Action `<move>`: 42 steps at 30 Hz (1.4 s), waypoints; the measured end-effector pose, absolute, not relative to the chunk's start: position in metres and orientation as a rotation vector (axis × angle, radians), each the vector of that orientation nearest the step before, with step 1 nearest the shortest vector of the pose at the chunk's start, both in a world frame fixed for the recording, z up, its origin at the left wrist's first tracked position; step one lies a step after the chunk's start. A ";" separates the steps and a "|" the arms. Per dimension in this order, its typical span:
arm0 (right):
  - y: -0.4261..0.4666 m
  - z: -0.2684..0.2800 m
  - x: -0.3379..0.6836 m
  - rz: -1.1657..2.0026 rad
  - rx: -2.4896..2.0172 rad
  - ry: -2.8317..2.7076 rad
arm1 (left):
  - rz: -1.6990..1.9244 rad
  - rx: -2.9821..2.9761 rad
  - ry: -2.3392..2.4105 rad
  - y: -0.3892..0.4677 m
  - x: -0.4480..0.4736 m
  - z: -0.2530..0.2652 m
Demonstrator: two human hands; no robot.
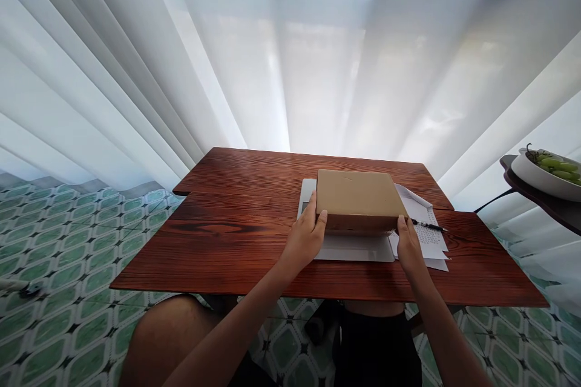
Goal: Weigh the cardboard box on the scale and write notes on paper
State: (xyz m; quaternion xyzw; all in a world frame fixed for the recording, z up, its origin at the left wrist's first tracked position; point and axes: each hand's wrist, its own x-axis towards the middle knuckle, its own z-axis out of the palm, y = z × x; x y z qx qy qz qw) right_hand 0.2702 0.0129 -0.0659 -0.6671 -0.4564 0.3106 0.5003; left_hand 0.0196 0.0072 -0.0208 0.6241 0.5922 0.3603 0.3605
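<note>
Box position: the brown cardboard box (356, 201) sits between my two hands, resting over a grey laptop (349, 247) at the middle of the table.
Left grip: my left hand (305, 237) clasps the box's near-left corner, thumb on its front face.
Right grip: my right hand (409, 248) presses the near-right corner, fingers on the side.
Edges: papers (429, 236) with a black pen (429, 226) lie touching the right side; the table's left half offers open room.
Surface: red-brown wooden table (218, 242), planked.
Room: white curtains (181, 60) behind, green patterned floor tiles (68, 254), a bowl of green fruit (547, 172) on a side table at right.
</note>
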 end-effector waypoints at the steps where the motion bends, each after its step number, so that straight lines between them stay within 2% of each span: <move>1: 0.012 -0.065 0.269 0.754 -1.620 -1.107 | 0.937 1.619 1.529 0.008 0.020 -0.021; 18: 0.013 -0.054 0.269 0.756 -1.629 -1.120 | 0.977 1.600 1.520 0.008 0.020 -0.020; 29: 0.013 -0.035 0.251 0.789 -1.536 -1.146 | 0.989 1.563 1.633 0.004 0.012 0.001; 42: 0.011 -0.026 0.196 0.883 -1.342 -1.319 | 1.187 1.457 1.785 -0.001 -0.033 0.026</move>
